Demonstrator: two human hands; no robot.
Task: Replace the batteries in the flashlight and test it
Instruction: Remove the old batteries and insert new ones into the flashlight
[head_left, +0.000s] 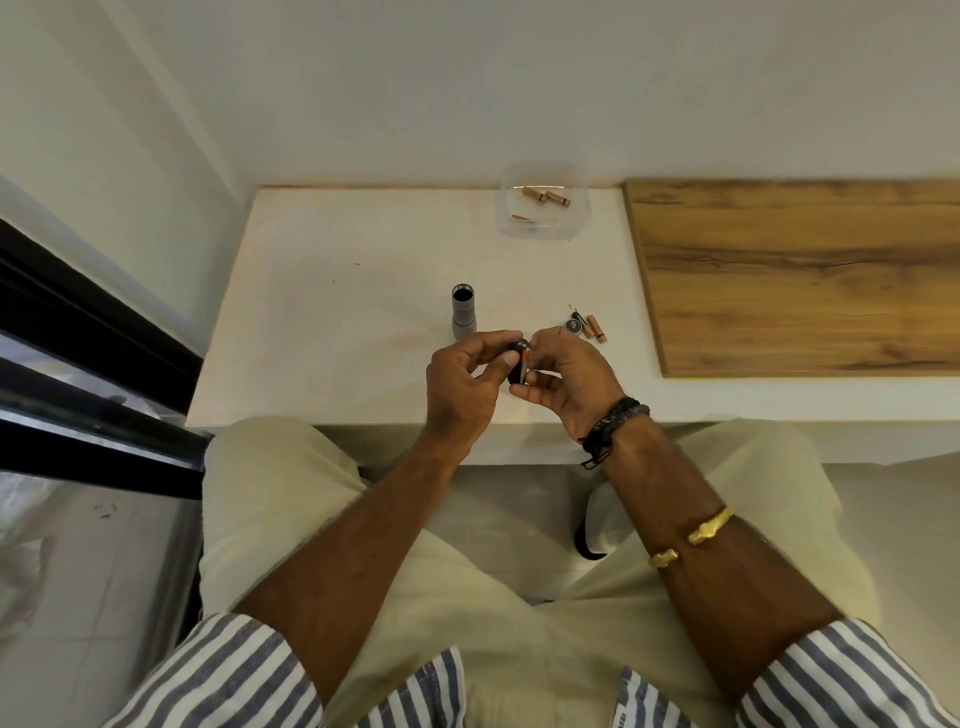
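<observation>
left hand (462, 382) grip pinches battery holder (519, 359) | right hand (569, 382) grip pinches its other side, above surface (337, 312) near edge | flashlight body (463, 313) upright just beyond | loose batteries (594, 328) near, wooden board (800, 275) well apart

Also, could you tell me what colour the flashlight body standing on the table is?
The flashlight body is grey with a dark open top; head view.

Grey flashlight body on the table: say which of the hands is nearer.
Left. The left hand sits just in front of the flashlight body; the right hand is farther off to its right.
</observation>
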